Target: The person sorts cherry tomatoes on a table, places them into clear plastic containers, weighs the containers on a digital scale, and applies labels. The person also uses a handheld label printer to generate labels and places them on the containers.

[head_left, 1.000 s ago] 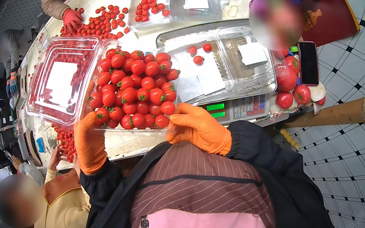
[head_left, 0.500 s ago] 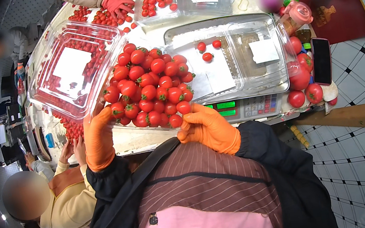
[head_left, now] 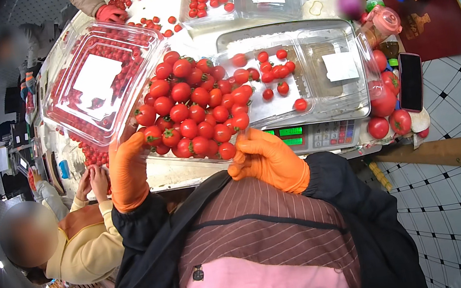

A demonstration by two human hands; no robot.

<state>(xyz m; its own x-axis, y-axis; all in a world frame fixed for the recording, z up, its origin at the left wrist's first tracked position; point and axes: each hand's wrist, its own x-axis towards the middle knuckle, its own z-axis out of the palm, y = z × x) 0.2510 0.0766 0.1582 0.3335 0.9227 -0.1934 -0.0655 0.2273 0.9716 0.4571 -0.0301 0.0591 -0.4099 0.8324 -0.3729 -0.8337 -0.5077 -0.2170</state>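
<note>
Both my hands wear orange gloves. Between them they hold an open clear plastic clamshell [head_left: 98, 80], its white-labelled lid folded out to the left. Its other half is heaped with red cherry tomatoes [head_left: 192, 111], green stems still on some. My left hand [head_left: 128, 173] grips the near left side at the hinge; my right hand [head_left: 268, 161] pinches the near right edge. The heap tilts to the right, where loose tomatoes [head_left: 267, 72] tumble into a second open clamshell [head_left: 321, 110]. That one rests on the metal pan [head_left: 226, 37] of a digital scale [head_left: 329, 135].
Another open clamshell [head_left: 270, 14] with several tomatoes stands at the back. Loose tomatoes cover the table's left side, where a co-worker's red-gloved hand [head_left: 111, 14] and another person's bare hands [head_left: 92, 183] work. Large tomatoes [head_left: 400, 122], a phone [head_left: 411, 82] and a pink-lidded bottle [head_left: 384, 20] lie at right.
More cherry tomatoes have dropped from the held clamshell into the one on the scale, and its heap leans further right. The co-worker's red-gloved hand has drawn back to the left.
</note>
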